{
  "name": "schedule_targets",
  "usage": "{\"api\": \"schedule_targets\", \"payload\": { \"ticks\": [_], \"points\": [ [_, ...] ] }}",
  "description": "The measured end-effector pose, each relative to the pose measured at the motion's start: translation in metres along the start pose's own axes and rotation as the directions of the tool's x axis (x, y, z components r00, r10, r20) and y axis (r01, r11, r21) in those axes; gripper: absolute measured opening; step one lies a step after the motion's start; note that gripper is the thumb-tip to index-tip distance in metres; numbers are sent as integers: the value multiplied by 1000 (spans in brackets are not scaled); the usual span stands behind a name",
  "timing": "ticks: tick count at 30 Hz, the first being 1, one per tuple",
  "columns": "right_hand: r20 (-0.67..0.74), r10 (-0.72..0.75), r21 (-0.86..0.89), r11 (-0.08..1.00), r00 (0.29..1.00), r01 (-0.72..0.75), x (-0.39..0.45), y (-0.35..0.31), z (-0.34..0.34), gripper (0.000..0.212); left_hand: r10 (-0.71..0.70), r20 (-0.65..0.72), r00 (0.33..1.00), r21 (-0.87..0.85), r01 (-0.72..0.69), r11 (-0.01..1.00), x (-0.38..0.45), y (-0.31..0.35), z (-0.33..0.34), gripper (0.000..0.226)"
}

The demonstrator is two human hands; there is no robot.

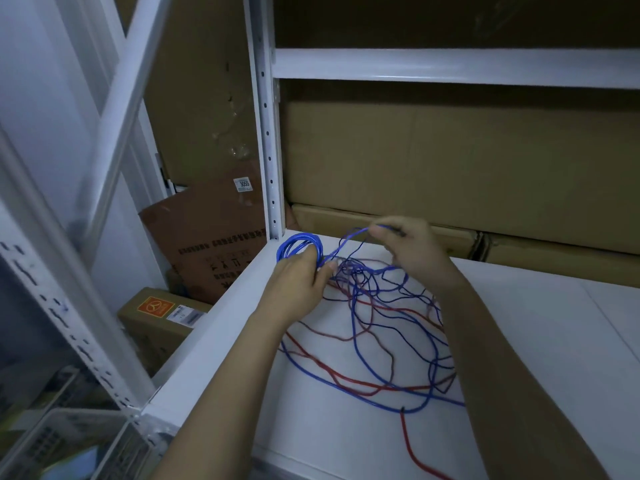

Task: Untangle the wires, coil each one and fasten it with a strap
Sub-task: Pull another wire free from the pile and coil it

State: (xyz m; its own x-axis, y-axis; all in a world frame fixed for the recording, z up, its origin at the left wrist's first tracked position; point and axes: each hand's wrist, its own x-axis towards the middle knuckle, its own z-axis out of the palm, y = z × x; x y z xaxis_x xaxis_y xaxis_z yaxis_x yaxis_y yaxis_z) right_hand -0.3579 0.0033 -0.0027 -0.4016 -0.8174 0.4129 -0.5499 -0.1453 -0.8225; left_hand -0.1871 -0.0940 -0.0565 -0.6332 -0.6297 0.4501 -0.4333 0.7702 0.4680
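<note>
A tangle of blue, red and brownish wires (377,327) lies spread on the white shelf (519,341). My left hand (298,282) grips a small coil of blue wire (298,244) at the shelf's far left corner. My right hand (408,247) is raised a little to the right and pinches a strand of the same blue wire, which runs from the coil to its fingers. A loose red wire (412,441) trails toward the front edge. No strap is visible.
Cardboard boxes (450,161) fill the back of the shelf behind the wires. A white upright post (268,133) stands at the left corner. More boxes (162,317) sit on the floor to the left, beside another rack (69,323).
</note>
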Motion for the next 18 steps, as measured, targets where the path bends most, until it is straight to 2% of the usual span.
{"api": "schedule_targets", "payload": {
  "ticks": [2, 4, 7, 8, 10, 11, 13, 15, 16, 17, 18],
  "points": [
    [8, -78, -114, 990, 997, 78, 17, -11, -2, 14, -13, -8, 1000, 8, 13, 1000, 5, 3, -4, 35],
    [-2, -167, -318, 935, 986, 158, 35, -20, -5, 12, -9, -43, 999, 4, 9, 1000, 12, 7, -9, 33],
    [-135, -449, -642, 718, 883, 267, 50, -22, -3, 22, 8, -139, 990, 17, -6, 1000, 22, 13, -21, 27],
    [-112, -466, -731, 637, 877, 246, 51, -19, -1, 26, 8, -161, 987, 40, -1, 999, 25, 13, -25, 26],
    [-10, -370, -832, 518, 929, 197, 54, -13, -1, 33, -4, -171, 985, 68, 16, 998, 26, 11, -31, 24],
    [18, -352, -836, 509, 936, 207, 57, -14, -4, 34, -5, -167, 986, 66, 16, 998, 26, 11, -33, 24],
    [-21, -459, -776, 567, 888, 275, 65, -25, -7, 32, 17, -195, 981, 38, -10, 999, 26, 15, -38, 24],
    [-177, -619, -749, 589, 765, 302, 67, -38, -4, 31, 35, -251, 967, 6, -35, 999, 31, 23, -45, 26],
    [-240, -643, -744, 603, 727, 287, 66, -41, -1, 32, 38, -270, 962, 6, -38, 999, 35, 26, -48, 28],
    [-265, -624, -744, 617, 735, 257, 64, -37, 4, 35, 31, -268, 963, 24, -25, 999, 37, 27, -51, 28],
    [-246, -559, -747, 630, 792, 212, 61, -29, 8, 38, 9, -239, 971, 54, 4, 999, 37, 27, -54, 29]
  ]
}}
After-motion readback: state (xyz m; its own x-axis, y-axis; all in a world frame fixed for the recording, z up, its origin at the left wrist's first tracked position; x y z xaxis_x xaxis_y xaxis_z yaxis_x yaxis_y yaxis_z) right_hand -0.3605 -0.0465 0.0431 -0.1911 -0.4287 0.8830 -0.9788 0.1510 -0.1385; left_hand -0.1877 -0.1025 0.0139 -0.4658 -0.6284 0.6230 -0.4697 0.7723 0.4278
